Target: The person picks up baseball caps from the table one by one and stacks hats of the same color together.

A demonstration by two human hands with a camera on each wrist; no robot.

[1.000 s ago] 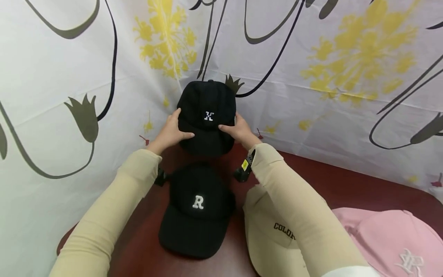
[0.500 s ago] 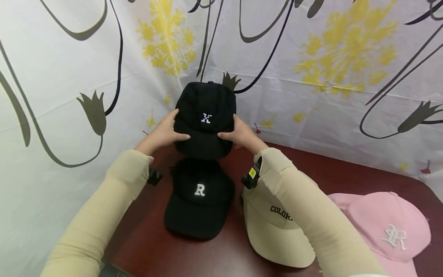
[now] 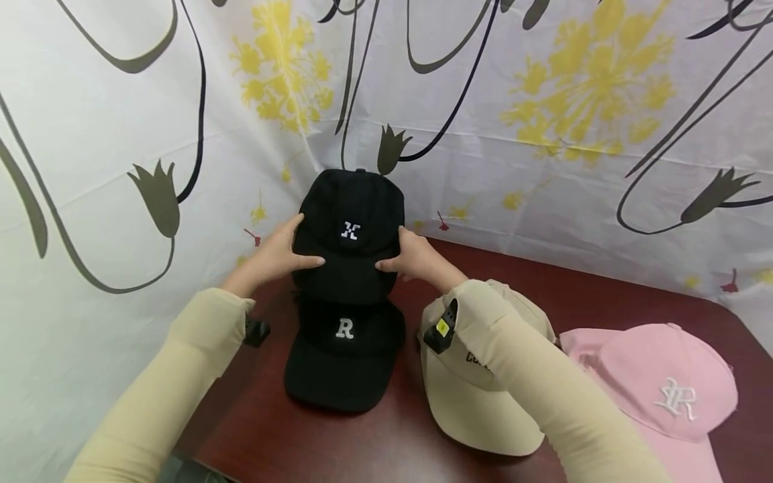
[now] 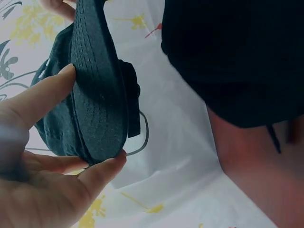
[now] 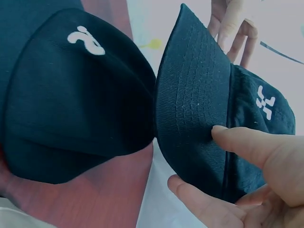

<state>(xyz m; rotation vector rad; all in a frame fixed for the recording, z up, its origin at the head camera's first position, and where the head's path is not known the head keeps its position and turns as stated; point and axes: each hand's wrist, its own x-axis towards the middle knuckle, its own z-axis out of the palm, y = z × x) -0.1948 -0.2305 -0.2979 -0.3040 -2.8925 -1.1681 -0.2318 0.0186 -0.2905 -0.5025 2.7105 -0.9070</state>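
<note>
Both hands hold a black cap with a white X-like emblem (image 3: 349,201) at the back corner of the table. My left hand (image 3: 272,258) grips its left side, thumb on top of the brim and fingers beneath, as the left wrist view shows on the brim (image 4: 97,95). On the other side my right hand (image 3: 417,258) pinches the brim (image 5: 194,95) the same way. Just in front lies a black cap with a white R (image 3: 344,376); in the right wrist view the held brim meets or overlaps its crown (image 5: 90,104).
A beige cap (image 3: 477,419) sits right of the R cap, partly under the right forearm. Farther right is a pink cap (image 3: 670,376). The dark red table (image 3: 253,416) is bordered behind and at left by a white patterned cloth (image 3: 229,134).
The held X cap has come down and nearer, so its brim now overlaps the R cap's crown in the head view. Both hands keep their hold. The head view has shifted slightly.
</note>
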